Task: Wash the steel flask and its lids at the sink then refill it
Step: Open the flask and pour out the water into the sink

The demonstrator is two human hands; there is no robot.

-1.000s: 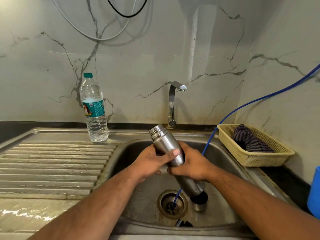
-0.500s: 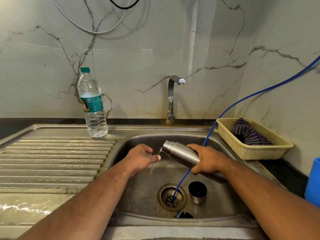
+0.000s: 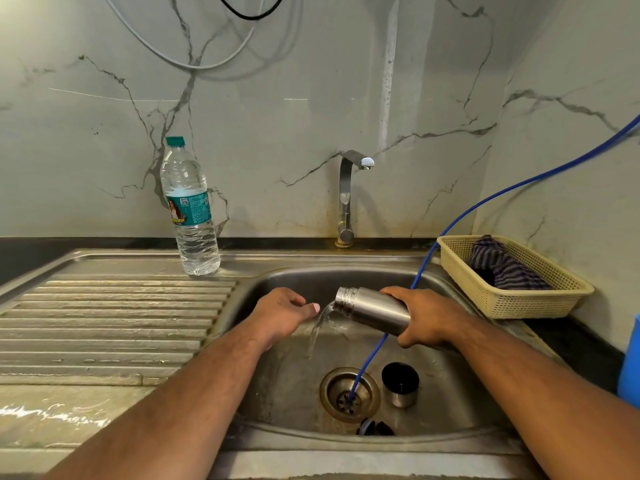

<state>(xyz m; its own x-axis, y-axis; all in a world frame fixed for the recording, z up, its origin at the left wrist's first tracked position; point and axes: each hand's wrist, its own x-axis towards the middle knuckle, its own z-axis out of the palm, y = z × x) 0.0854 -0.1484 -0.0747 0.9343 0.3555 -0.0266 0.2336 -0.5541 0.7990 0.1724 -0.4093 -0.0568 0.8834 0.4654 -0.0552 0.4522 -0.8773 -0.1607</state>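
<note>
My right hand point(image 3: 424, 315) grips the steel flask point(image 3: 372, 308) by its body over the sink basin point(image 3: 284, 382). The flask lies almost level, its open threaded mouth pointing left, and water pours from it into the basin. My left hand point(image 3: 282, 315) hovers just left of the mouth with relaxed fingers, holding nothing. The steel cup lid point(image 3: 400, 384) stands mouth-up on the basin floor right of the drain point(image 3: 349, 394). A small dark inner lid point(image 3: 374, 427) lies at the basin's near wall, partly hidden.
A tap point(image 3: 348, 195) stands behind the basin. A plastic water bottle point(image 3: 190, 209) stands on the drainboard point(image 3: 114, 313) at the back. A blue hose point(image 3: 450, 230) runs into the drain. A basket point(image 3: 509, 299) with a striped cloth sits right; a blue container point(image 3: 630, 365) at the right edge.
My left hand let go of the flask and moved left. My right hand tipped the flask from upright-slanted to nearly level, and water now pours out of its mouth.
</note>
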